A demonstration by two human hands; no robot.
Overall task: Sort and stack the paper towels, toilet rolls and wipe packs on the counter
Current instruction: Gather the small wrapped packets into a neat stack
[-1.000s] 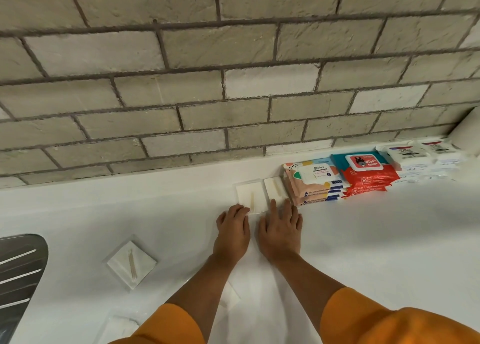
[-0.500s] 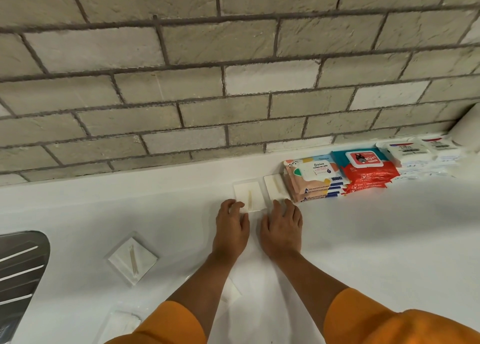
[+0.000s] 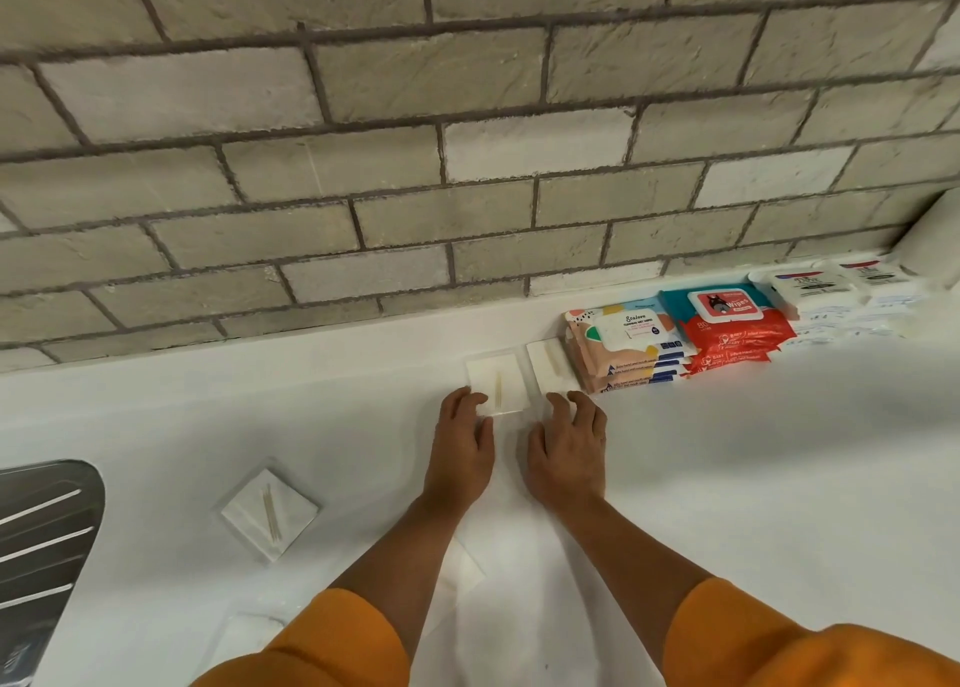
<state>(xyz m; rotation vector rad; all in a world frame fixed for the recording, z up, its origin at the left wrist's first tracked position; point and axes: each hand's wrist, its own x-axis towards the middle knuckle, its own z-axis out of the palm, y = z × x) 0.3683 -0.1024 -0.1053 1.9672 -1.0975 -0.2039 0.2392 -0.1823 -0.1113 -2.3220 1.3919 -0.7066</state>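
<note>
Both hands squaring two small white packets at the back edge of the counter [image 3: 727, 478].

Flat and nearly straight-fingered, the left hand [image 3: 460, 447] and right hand [image 3: 569, 452] grip nothing. Their fingertips press the near edges of the left packet [image 3: 496, 382] and right packet [image 3: 548, 367], which lie side by side just beside the peach wipe packs [image 3: 623, 351]. Probably nudging them into the back-edge row with the red wipe packs [image 3: 727, 328], white wipe packs [image 3: 810, 286] and a paper roll [image 3: 930, 242]. A loose packet [image 3: 270, 512] lies unsorted near the drainer [image 3: 41, 530].

Tally: 4 wipe-pack stacks: peach stack [image 3: 618, 348], red stack [image 3: 732, 330], left white stack [image 3: 802, 289], right white stack [image 3: 878, 276]; 3 toothpick-napkin pkts [image 3: 493, 382] [image 3: 548, 369] [image 3: 270, 512] in plain view, 2 more part-hidden; 1 white roll [image 3: 935, 242] at rt edge.
</note>
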